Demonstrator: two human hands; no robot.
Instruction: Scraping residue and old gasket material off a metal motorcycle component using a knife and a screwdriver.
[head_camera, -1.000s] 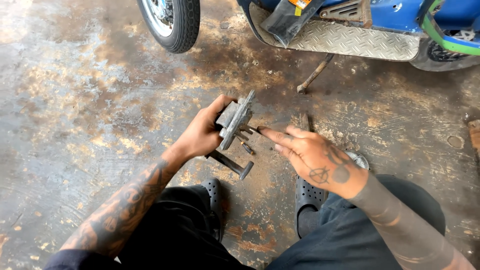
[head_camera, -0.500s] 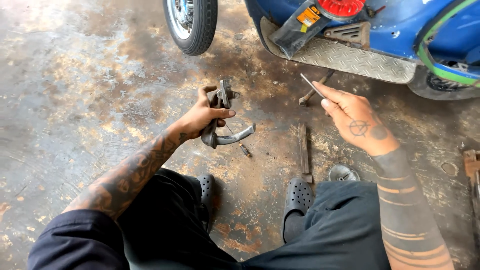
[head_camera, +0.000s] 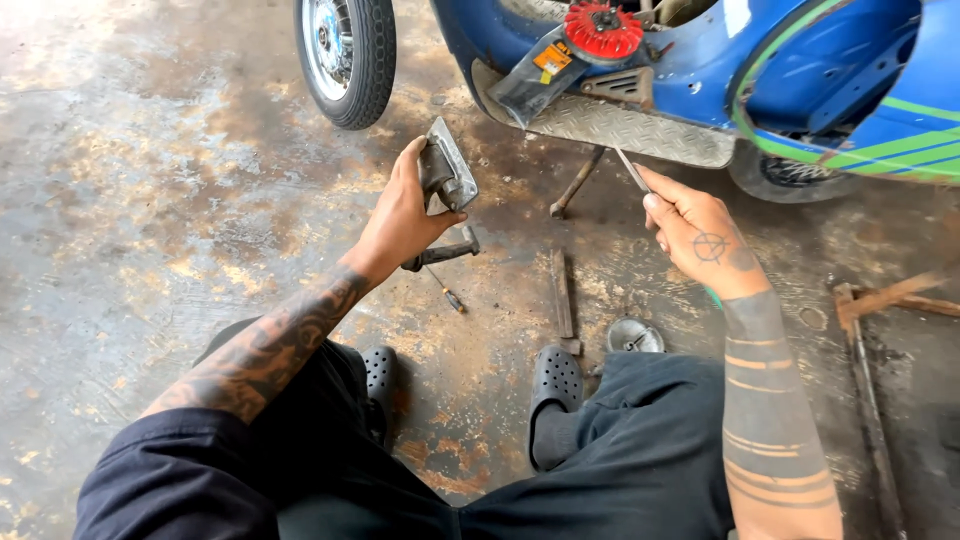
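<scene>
My left hand (head_camera: 405, 215) grips a grey metal pedal part (head_camera: 447, 178) with a flat plate on top and a bent lever sticking out below, held above the stained concrete floor. My right hand (head_camera: 697, 230) is raised to the right and pinches a thin metal pin (head_camera: 632, 170) that points up toward the blue scooter (head_camera: 700, 70). The two hands are apart, about a forearm's width. My legs in dark trousers and black clogs are folded below.
The scooter's front wheel (head_camera: 345, 55) and side stand (head_camera: 577, 183) are just ahead. On the floor lie a small screwdriver (head_camera: 447, 294), a flat metal bar (head_camera: 563, 295), a round metal cap (head_camera: 635, 337) and long rusty tools (head_camera: 868, 380) at right.
Both hands have lifted from the floor toward the scooter. The left hand turned the pedal part upright; the right hand picked up the thin pin and raised it.
</scene>
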